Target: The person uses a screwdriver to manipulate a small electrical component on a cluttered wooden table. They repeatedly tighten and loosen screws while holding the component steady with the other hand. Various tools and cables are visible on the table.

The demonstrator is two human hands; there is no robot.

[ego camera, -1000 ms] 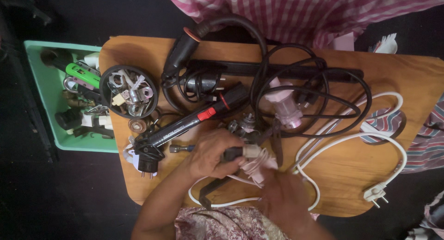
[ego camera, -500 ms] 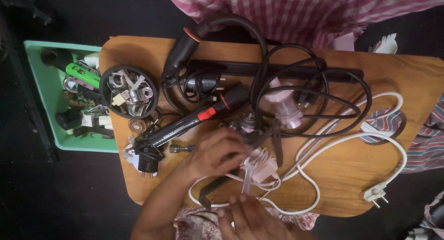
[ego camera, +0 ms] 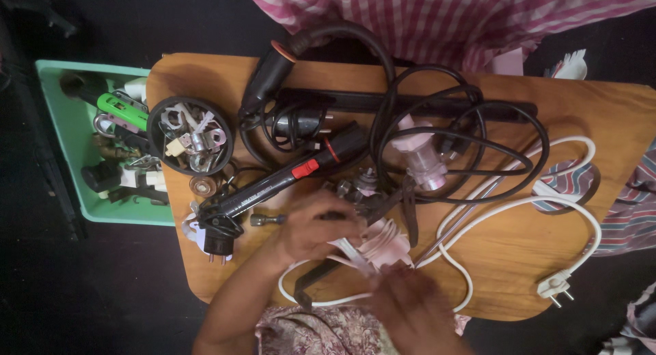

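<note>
The left hand (ego camera: 316, 226) closes around a screwdriver (ego camera: 273, 219) whose metal tip juts out to its left, while the blurred right hand (ego camera: 410, 306) pinches a white cable (ego camera: 519, 205) beside a pale pink plastic part (ego camera: 384, 240). That part lies between both hands; a black soldering gun (ego camera: 287, 181) rests just above the left hand.

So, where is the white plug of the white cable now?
In the head view, the white plug lies at the right front corner of the wooden table, apart from both hands.

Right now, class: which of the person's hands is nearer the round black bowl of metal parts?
Left. The left hand lies just below-right of the bowl; the right hand is farther right, near the table edge.
</note>
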